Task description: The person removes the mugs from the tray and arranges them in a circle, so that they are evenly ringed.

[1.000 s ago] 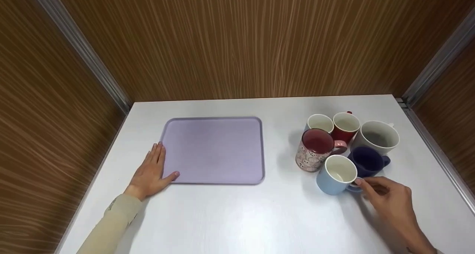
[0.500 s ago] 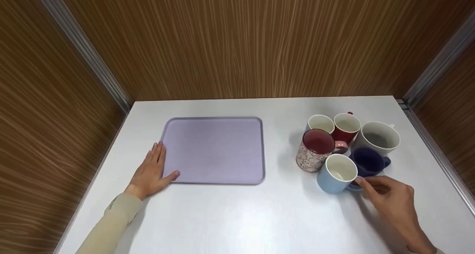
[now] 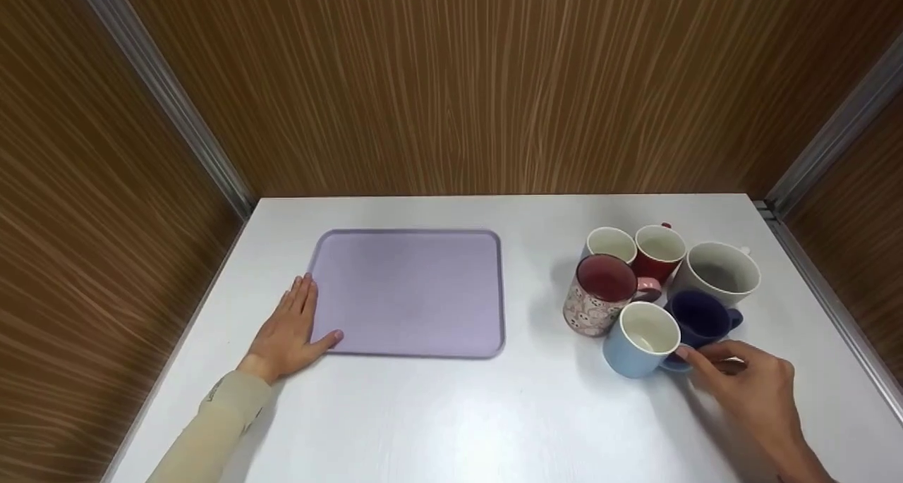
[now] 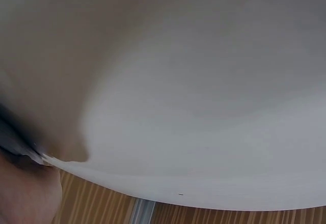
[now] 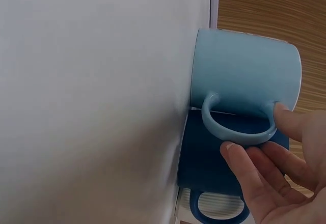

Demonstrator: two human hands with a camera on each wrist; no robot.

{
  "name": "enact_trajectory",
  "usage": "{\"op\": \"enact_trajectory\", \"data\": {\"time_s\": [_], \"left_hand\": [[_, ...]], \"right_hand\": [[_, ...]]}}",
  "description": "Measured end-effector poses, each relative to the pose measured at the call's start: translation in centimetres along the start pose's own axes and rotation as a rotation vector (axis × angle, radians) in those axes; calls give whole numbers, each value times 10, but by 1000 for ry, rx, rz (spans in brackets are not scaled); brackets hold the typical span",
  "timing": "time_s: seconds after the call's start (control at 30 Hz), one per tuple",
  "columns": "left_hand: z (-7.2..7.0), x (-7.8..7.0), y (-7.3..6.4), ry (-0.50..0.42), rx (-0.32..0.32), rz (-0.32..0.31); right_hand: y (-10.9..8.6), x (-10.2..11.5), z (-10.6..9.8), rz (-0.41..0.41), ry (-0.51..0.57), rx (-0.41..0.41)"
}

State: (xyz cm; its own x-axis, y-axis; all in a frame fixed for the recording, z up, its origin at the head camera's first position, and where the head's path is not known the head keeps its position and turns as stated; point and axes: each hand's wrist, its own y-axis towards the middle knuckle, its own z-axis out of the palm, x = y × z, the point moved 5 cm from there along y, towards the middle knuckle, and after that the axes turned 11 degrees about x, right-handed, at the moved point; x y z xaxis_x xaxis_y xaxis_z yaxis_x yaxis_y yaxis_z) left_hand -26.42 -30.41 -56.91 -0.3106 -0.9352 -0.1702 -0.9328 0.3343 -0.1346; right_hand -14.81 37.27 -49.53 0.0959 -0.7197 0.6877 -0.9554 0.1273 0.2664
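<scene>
My right hand point(image 3: 755, 395) pinches the handle of a light blue mug point(image 3: 630, 352), which stands upright on the table. In the right wrist view, thumb and fingers meet around that handle point(image 5: 239, 136). A dark blue mug point(image 3: 700, 319) stands close behind it. To the left is a pink patterned mug point(image 3: 591, 312) with a dark red inside. Flat and with straight fingers, my left hand point(image 3: 282, 335) rests at the left edge of a lilac tray point(image 3: 409, 292), thumb over its near left corner. The left wrist view shows mostly tabletop and only a bit of the hand point(image 4: 28, 193).
Behind the pink mug stand a pale mug point(image 3: 611, 242) and a red mug point(image 3: 656, 266). A wide whitish mug point(image 3: 716, 271) is at the far right of the cluster. Wood-grain panels point(image 3: 451, 81) enclose the white table point(image 3: 451, 412) at the back and sides.
The head view has shifted slightly, so everything sits a little lower in it. Both hands and the mugs keep the same places relative to each other.
</scene>
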Motion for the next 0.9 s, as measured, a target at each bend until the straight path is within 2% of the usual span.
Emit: {"op": "enact_trajectory", "data": {"time_s": [0.17,0.3,0.47,0.67,0.77,0.9], "left_hand": [[0,-1,0,-10,-1,10],[-2,-2,1,-19,11,8],[-7,-4,5,-38,64,-16],[-18,-8,7,-83,141,-47],[-29,-11,12,-102,169,-54],[-52,-17,29,-98,193,-58]], "right_hand": [[-1,-1,1,-4,2,9],[1,3,-1,-58,4,17],[10,17,-8,-199,4,-20],[33,44,-9,-401,-9,-36],[45,61,-10,-473,-35,-41],[62,89,-11,-562,-121,0]]}}
